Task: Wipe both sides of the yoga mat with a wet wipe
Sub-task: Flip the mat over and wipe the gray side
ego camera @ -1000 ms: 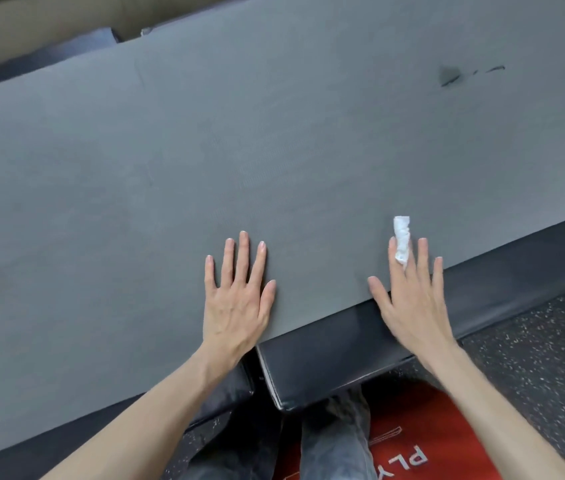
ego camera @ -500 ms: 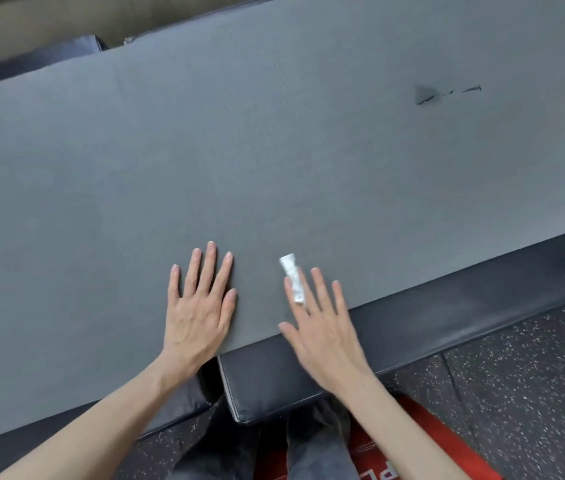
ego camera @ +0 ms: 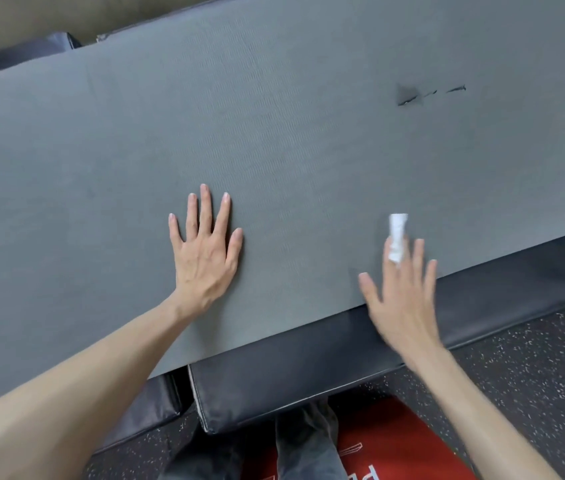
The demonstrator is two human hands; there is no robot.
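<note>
Wipe [ego camera: 397, 237] had swung back rightward along the near edge of the yoga mat [ego camera: 274, 133] from beside the left hand half a second earlier, so side-to-side wiping of the top face was likely midway, underside probably not done. Right hand [ego camera: 402, 299], blurred, fingers spread, pinned the rolled wipe under the fingertips. Left hand [ego camera: 205, 247] lay flat and spread, bracing the mat on black padded benches [ego camera: 309, 375].
</note>
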